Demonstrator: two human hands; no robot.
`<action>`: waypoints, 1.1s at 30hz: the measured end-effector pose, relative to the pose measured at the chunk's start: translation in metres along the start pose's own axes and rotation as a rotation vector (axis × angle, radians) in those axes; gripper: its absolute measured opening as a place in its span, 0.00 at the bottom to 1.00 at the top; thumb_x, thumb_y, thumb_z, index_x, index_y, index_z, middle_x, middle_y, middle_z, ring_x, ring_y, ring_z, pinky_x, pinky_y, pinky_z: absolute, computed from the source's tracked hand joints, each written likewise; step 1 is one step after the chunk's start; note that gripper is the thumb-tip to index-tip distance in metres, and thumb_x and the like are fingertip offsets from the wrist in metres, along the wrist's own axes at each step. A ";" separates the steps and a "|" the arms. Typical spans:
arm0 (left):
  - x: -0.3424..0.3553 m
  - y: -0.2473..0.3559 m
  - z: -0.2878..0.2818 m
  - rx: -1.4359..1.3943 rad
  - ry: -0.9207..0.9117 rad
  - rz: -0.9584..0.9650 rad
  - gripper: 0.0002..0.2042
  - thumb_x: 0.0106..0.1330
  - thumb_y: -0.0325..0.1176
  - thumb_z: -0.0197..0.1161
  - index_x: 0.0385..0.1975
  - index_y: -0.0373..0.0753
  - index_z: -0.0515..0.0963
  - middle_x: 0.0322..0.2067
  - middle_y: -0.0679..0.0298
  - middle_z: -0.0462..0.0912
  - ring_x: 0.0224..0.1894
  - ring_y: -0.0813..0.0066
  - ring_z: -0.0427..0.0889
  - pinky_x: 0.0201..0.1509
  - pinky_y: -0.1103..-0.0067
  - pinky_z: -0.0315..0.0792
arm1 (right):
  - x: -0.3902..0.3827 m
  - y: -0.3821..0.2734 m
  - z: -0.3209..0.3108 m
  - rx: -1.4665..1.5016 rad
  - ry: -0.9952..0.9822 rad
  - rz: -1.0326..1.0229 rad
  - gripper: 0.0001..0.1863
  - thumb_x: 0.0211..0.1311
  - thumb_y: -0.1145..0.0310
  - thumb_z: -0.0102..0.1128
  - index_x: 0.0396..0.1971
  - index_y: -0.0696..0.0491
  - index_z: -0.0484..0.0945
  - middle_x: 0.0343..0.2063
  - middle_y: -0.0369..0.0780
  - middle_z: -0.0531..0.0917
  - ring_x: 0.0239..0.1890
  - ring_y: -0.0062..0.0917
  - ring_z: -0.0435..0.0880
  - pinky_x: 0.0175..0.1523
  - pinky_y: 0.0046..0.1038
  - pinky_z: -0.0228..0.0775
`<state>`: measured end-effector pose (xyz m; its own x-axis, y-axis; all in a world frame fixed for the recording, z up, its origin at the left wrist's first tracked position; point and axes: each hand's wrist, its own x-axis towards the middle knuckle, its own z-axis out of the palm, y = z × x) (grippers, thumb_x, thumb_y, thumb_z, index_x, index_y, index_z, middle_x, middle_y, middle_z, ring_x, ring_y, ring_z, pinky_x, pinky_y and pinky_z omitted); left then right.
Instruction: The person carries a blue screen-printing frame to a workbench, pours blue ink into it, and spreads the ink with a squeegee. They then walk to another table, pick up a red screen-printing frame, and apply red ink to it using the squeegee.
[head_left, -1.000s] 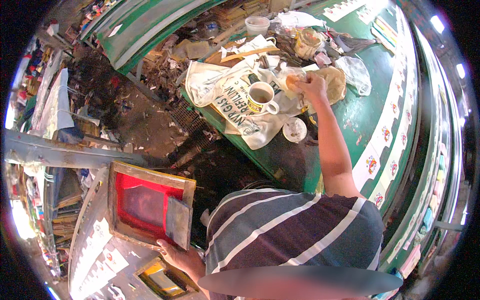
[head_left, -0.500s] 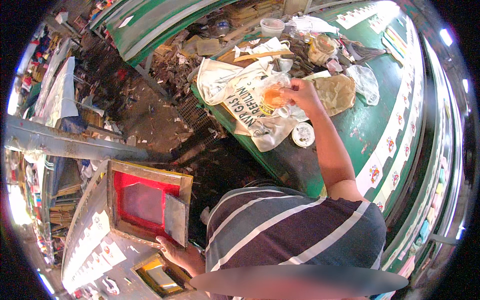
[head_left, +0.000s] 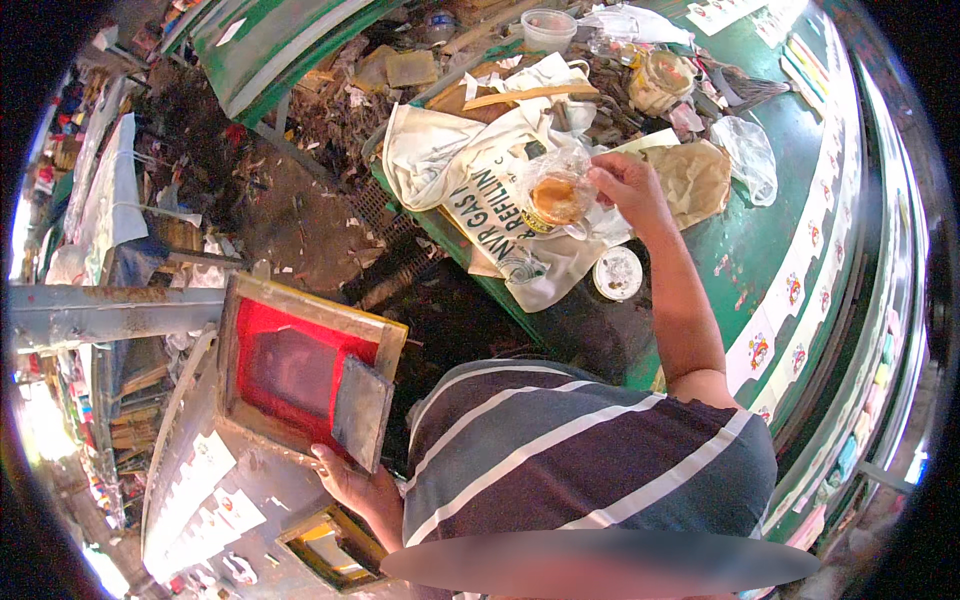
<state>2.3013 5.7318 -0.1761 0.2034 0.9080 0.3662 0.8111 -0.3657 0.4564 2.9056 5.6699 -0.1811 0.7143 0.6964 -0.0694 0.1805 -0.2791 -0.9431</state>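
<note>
My left hand (head_left: 352,488) grips the lower edge of a wooden printing screen (head_left: 228,375) with red around its mesh, held at a tilt. A flat grey squeegee-like board (head_left: 362,412) rests across the screen's right side, by my fingers. My right hand (head_left: 630,188) reaches over the green table, its fingertips pinched on the edge of a clear plastic bag (head_left: 572,163). Under the plastic shows an orange, paste-like content (head_left: 556,196) in what looks like a small tub. Beneath lies a white printed cloth (head_left: 470,205). A round white lid (head_left: 617,273) sits beside the cloth.
A crumpled brown paper bag (head_left: 695,180) and another clear bag (head_left: 745,158) lie right of my hand. Printed sheets (head_left: 757,350) line the table's right side. At lower left, a smaller frame (head_left: 335,547) lies on a grey table. A metal beam (head_left: 120,318) crosses the left.
My right hand has shifted slightly right, and the plastic spreads wider around the orange content. The screen in my left hand appears slightly farther right as the view has shifted.
</note>
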 end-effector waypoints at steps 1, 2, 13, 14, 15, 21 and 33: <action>0.008 0.006 0.004 -0.006 0.028 0.049 0.31 0.81 0.32 0.63 0.82 0.45 0.64 0.54 0.41 0.81 0.53 0.45 0.82 0.63 0.56 0.76 | 0.000 -0.003 -0.006 0.022 0.001 0.012 0.20 0.75 0.57 0.75 0.51 0.59 0.90 0.33 0.34 0.90 0.33 0.18 0.85 0.41 0.26 0.79; 0.020 0.011 0.008 0.008 0.030 0.071 0.26 0.82 0.35 0.64 0.75 0.43 0.67 0.50 0.47 0.81 0.49 0.50 0.81 0.58 0.59 0.76 | 0.002 -0.006 -0.011 0.084 -0.026 -0.026 0.20 0.75 0.57 0.74 0.52 0.59 0.90 0.34 0.34 0.90 0.34 0.18 0.85 0.42 0.26 0.79; 0.160 0.015 0.071 -1.224 0.053 -0.853 0.13 0.79 0.38 0.74 0.54 0.40 0.81 0.41 0.73 0.83 0.41 0.79 0.79 0.50 0.75 0.76 | 0.070 -0.119 0.007 -0.600 0.090 -0.413 0.15 0.77 0.71 0.70 0.59 0.56 0.89 0.44 0.36 0.90 0.44 0.20 0.87 0.52 0.26 0.80; 0.174 0.008 0.078 -1.290 0.058 -0.911 0.14 0.78 0.38 0.76 0.55 0.40 0.81 0.42 0.73 0.84 0.42 0.79 0.80 0.51 0.74 0.77 | 0.079 -0.138 0.024 -0.611 0.075 -0.445 0.15 0.77 0.72 0.70 0.59 0.57 0.88 0.43 0.35 0.89 0.44 0.19 0.86 0.53 0.25 0.79; 0.187 0.002 0.083 -1.334 0.061 -0.848 0.15 0.77 0.37 0.76 0.55 0.40 0.81 0.43 0.73 0.84 0.42 0.79 0.81 0.52 0.74 0.77 | 0.089 -0.159 0.043 -0.621 0.006 -0.510 0.15 0.74 0.74 0.71 0.58 0.55 0.88 0.42 0.36 0.89 0.43 0.21 0.87 0.52 0.27 0.80; 0.285 -0.039 0.089 -1.264 0.112 -0.770 0.19 0.75 0.37 0.80 0.57 0.36 0.82 0.49 0.69 0.89 0.48 0.78 0.83 0.59 0.73 0.77 | 0.148 -0.271 0.202 -0.646 -0.410 -0.726 0.18 0.65 0.78 0.74 0.55 0.54 0.88 0.42 0.43 0.89 0.41 0.29 0.90 0.48 0.32 0.84; 0.444 -0.095 0.109 -1.377 0.160 -0.847 0.20 0.74 0.37 0.81 0.57 0.36 0.81 0.47 0.68 0.90 0.46 0.78 0.86 0.55 0.74 0.81 | 0.250 -0.241 0.456 -0.024 -0.842 -0.247 0.27 0.86 0.63 0.62 0.76 0.60 0.73 0.54 0.37 0.85 0.47 0.17 0.82 0.55 0.29 0.83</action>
<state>2.3741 6.1922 -0.1451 -0.1490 0.9362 -0.3183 -0.4407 0.2253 0.8689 2.7322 6.2134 -0.1192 -0.0820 0.9925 -0.0905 0.2850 -0.0636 -0.9564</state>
